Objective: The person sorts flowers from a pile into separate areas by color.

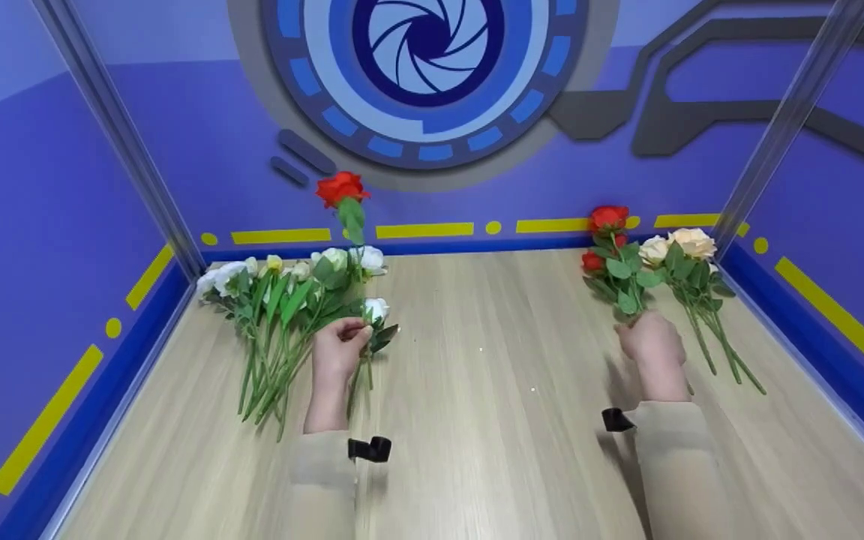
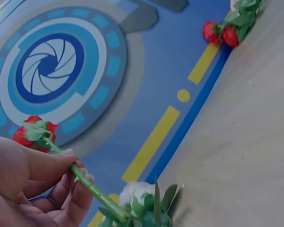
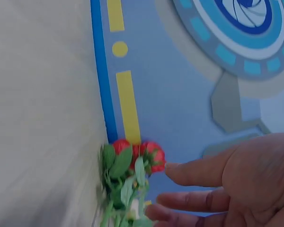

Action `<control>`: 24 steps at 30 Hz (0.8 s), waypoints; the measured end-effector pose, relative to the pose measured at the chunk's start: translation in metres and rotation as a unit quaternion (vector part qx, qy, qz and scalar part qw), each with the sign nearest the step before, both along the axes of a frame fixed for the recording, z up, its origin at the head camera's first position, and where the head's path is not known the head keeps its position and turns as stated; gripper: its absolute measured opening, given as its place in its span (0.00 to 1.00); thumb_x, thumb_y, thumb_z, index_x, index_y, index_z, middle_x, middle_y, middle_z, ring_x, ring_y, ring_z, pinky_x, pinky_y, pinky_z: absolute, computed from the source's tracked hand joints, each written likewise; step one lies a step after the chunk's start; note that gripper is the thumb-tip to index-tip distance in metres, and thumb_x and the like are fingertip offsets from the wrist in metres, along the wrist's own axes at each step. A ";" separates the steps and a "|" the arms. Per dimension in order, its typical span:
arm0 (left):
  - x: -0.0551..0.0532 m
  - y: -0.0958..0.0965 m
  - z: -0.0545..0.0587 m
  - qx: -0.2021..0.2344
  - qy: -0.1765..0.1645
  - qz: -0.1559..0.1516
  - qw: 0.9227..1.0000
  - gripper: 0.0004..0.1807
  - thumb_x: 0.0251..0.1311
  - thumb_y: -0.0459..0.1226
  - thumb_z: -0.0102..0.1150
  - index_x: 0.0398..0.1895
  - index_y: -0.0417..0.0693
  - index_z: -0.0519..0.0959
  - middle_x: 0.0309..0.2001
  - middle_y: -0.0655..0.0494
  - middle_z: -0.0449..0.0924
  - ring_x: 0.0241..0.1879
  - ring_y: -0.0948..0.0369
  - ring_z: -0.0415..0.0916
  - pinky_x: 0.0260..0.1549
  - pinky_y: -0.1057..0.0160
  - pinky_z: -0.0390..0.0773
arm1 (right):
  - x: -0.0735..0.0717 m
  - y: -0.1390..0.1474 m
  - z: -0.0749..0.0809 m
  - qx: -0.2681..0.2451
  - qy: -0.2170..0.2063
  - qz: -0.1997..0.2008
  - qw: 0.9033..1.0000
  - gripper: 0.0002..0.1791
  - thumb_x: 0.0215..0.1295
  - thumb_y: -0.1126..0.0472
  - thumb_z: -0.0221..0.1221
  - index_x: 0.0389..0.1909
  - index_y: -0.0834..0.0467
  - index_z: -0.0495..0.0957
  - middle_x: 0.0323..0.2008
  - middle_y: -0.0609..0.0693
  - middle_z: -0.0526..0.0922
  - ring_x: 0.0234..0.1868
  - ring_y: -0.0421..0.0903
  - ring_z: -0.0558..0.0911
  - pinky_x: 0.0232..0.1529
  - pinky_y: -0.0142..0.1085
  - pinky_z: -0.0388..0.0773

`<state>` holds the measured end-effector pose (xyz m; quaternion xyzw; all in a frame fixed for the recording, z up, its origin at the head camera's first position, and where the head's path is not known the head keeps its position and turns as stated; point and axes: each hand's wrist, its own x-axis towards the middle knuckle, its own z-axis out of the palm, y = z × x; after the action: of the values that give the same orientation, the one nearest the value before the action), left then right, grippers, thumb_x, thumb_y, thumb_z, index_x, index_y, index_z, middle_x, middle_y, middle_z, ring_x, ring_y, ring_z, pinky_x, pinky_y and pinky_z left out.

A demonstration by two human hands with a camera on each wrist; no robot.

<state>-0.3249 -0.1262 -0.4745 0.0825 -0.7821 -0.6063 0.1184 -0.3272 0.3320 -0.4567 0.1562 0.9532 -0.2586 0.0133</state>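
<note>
My left hand (image 1: pixel 339 346) pinches the green stem of a red rose (image 1: pixel 342 189) between thumb and fingers. In the left wrist view the rose's stem (image 2: pixel 100 195) slants down across the fingertips, with the bloom beyond the thumb. Under that hand lie white flowers (image 1: pixel 376 309) with dark leaves. My right hand (image 1: pixel 652 346) hovers over the stems of a bunch of red roses (image 1: pixel 609 219). The right wrist view shows its thumb and fingers apart with nothing between them, close to the red roses (image 3: pixel 154 156) and their leaves.
Several white and pale yellow flowers (image 1: pixel 274 300) lie in a spread bunch at the left. Cream roses (image 1: pixel 691 244) lie right of the red ones, stems toward me. Blue walls (image 1: pixel 462 202) stand around the wooden table (image 1: pixel 492 450) at the back and sides.
</note>
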 end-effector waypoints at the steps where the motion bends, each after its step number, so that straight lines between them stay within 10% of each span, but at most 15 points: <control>1: 0.000 0.003 0.001 0.009 0.005 -0.005 1.000 0.11 0.65 0.27 0.65 0.47 0.27 0.83 0.39 0.40 0.85 0.34 0.61 0.79 0.31 0.72 0.78 | 0.000 -0.006 0.000 -0.005 0.013 0.013 1.000 0.23 0.76 0.48 0.54 0.45 0.67 0.80 0.49 0.71 0.83 0.44 0.65 0.84 0.35 0.50 0.80; 11: 0.007 0.042 0.006 0.088 0.011 -0.098 0.991 0.09 0.65 0.26 0.63 0.46 0.27 0.80 0.36 0.45 0.84 0.29 0.65 0.78 0.30 0.69 0.83 | -0.002 -0.089 -0.014 -0.137 0.122 0.138 0.973 0.11 0.73 0.63 0.59 0.43 0.68 0.83 0.34 0.61 0.88 0.31 0.48 0.85 0.30 0.34 0.79; 18: 0.015 0.071 0.004 0.100 0.029 -0.169 0.980 0.10 0.65 0.25 0.63 0.46 0.24 0.79 0.38 0.42 0.84 0.29 0.65 0.79 0.33 0.66 0.86 | 0.019 -0.152 -0.023 -0.259 0.076 0.276 0.923 0.14 0.74 0.60 0.61 0.46 0.68 0.84 0.36 0.61 0.90 0.32 0.48 0.88 0.35 0.38 0.85; 24: 0.020 0.089 0.003 0.132 0.035 -0.199 0.970 0.10 0.64 0.23 0.62 0.45 0.23 0.78 0.38 0.43 0.84 0.30 0.66 0.79 0.34 0.67 0.85 | 0.035 -0.180 -0.028 -0.320 0.048 0.313 0.893 0.15 0.72 0.59 0.63 0.47 0.69 0.85 0.37 0.63 0.91 0.33 0.45 0.90 0.37 0.36 0.86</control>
<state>-0.3047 -0.0373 -0.4715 -0.0818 -0.6912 -0.7179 0.0108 -0.2924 0.1521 -0.4848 -0.1751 0.8177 -0.5396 0.0974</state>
